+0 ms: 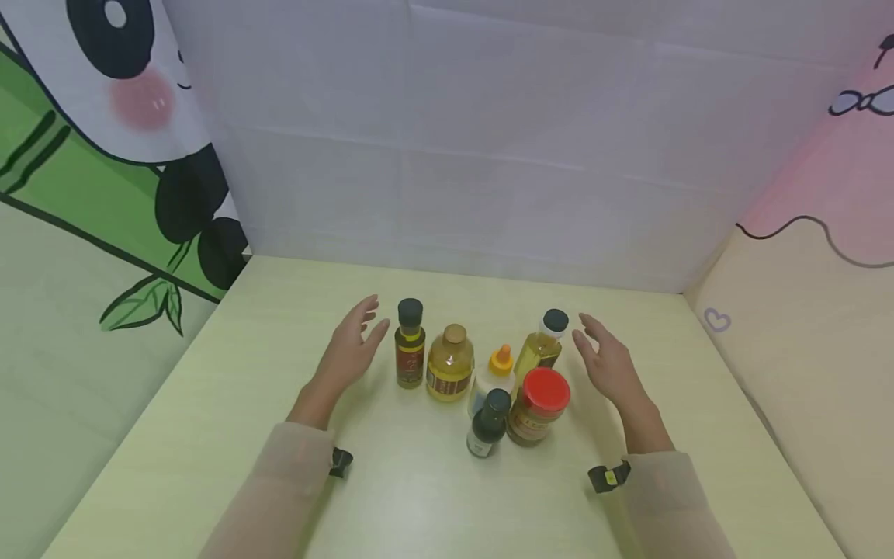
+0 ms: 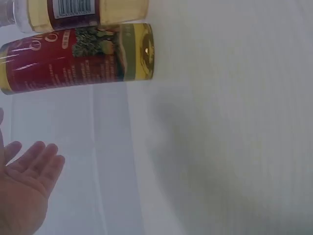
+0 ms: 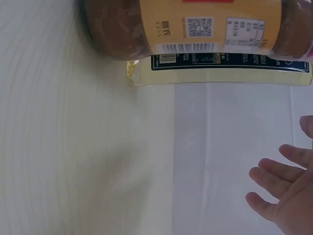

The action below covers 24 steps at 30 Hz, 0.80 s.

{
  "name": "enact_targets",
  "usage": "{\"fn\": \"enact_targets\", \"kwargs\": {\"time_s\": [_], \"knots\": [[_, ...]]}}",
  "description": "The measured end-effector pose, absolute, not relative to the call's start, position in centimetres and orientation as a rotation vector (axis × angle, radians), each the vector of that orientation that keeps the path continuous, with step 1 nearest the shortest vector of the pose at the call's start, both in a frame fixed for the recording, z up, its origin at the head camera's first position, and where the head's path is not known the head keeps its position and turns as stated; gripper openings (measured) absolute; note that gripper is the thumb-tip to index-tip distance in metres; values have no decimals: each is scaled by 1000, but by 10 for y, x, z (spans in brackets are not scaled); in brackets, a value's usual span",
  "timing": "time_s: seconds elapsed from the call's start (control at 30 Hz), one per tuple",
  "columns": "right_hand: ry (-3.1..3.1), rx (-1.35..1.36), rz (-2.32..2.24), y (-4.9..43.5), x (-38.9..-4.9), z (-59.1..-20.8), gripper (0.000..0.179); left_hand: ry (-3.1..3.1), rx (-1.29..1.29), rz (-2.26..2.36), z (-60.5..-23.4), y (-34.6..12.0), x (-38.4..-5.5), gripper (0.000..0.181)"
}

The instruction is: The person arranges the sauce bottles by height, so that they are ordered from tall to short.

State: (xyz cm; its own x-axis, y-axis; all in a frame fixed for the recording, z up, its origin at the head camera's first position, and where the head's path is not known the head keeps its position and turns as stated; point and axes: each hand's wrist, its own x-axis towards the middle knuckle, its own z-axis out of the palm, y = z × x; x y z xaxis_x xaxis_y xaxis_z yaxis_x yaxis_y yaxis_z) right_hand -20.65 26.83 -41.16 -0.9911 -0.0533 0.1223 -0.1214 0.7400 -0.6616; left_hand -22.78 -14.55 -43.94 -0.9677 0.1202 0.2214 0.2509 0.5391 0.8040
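My left hand (image 1: 351,347) hovers left of an olive oil bottle (image 1: 410,359) with a dark cap and red label, fingers loose and holding nothing. My right hand (image 1: 606,361) is held to the right of a yellow oil bottle (image 1: 536,353) with a black-and-white cap, also holding nothing. Between the hands stand a squat bottle of yellow liquid (image 1: 450,371), a white squeeze bottle (image 1: 491,382) with an orange nozzle, a small dark bottle (image 1: 489,425) and a red-lidded jar (image 1: 536,411) of brown contents. The right wrist view shows the jar (image 3: 210,27) close up.
All the containers stand upright in a cluster on the pale wooden table (image 1: 398,497). A whitish cloth wall (image 1: 454,155) rises behind the table's back edge. Printed cartoon sheets hang at the left (image 1: 140,210) and right (image 1: 817,272). Each wrist bears a dark strapped device.
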Motion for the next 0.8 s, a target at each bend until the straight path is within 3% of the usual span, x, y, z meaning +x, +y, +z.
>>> {"fn": "enact_targets", "kwargs": {"time_s": [0.33,0.8], "knots": [[-2635,221,1301,256,-197,-396,52,-2242,-497,-1658,-419,-123,-213,37],[-2576,317,1420,240,-189,-382,48,-2250,-506,-1804,-390,-104,-193,43]]}}
